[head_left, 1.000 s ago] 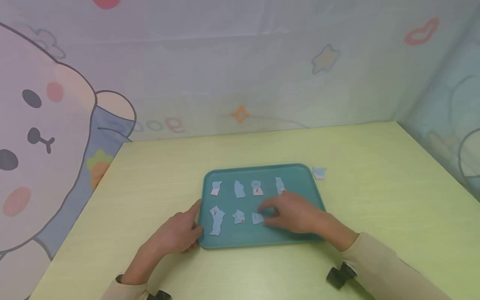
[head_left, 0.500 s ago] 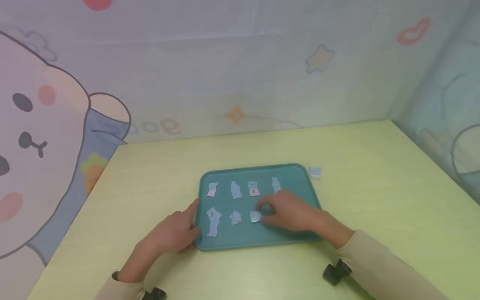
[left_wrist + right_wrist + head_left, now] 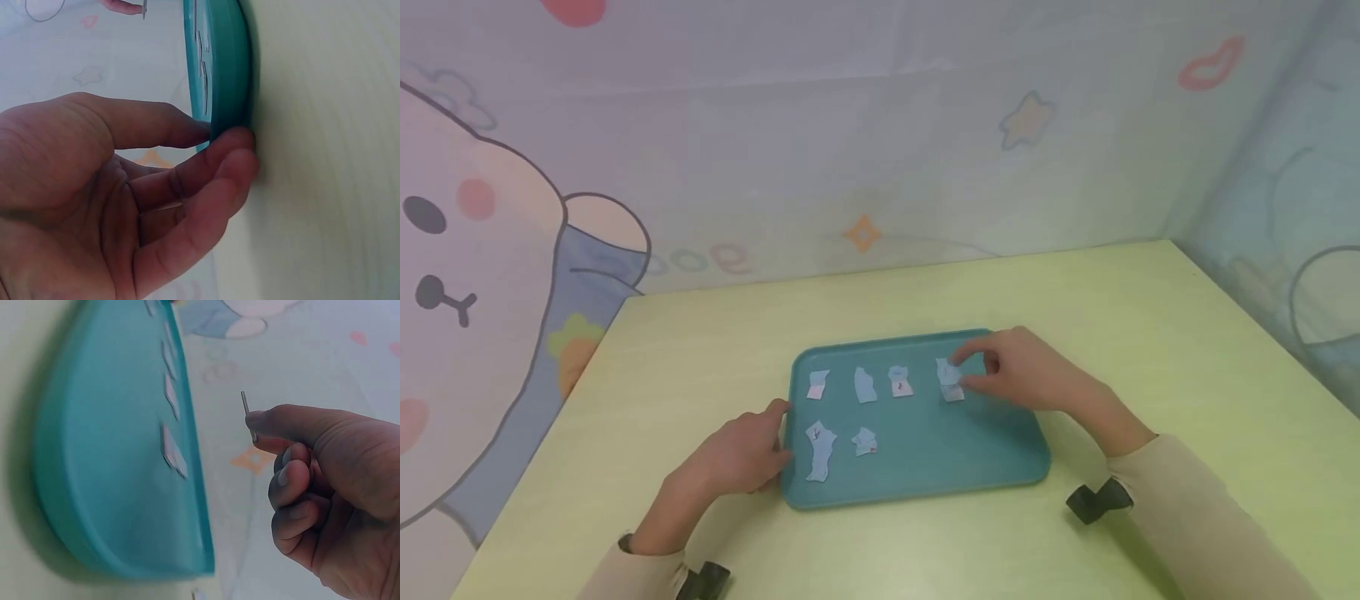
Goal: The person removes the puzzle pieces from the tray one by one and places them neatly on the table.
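Tray (image 3: 925, 462) sits well apart from the far edge of the table (image 3: 722, 325). Six flat pieces (image 3: 822, 452) lie on it: four along its far edge, two towards the near left corner. Left hand (image 3: 737, 454) holds its left rim between thumb and fingers. Right hand (image 3: 1033, 371) narrowly pinches a raised piece (image 3: 244, 402) towards the tray's far right corner.

Faint letters (image 3: 694, 261) on the printed backdrop cloth (image 3: 917, 142) seem to end in "oog", their start unclear, while small marks on some light-blue irregular pieces (image 3: 900, 382) cannot be read.
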